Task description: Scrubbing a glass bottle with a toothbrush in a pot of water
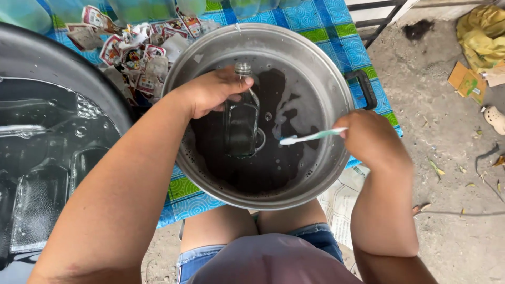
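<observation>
Left hand is clamped round a glass bottle near its neck, held over dark water in the metal pot, long axis pointing away from the body. Right hand grips a toothbrush, bristles aimed left at the bottle w/ nothing between. Peeled labels piled on the desk, black tub to the left.

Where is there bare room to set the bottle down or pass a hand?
Bare cloth shows beyond the pot's far rim, and a strip at its near left. Crowded: torn labels between pot and dark tub. The left hand holds the bottle; the right hand holds the toothbrush.
</observation>
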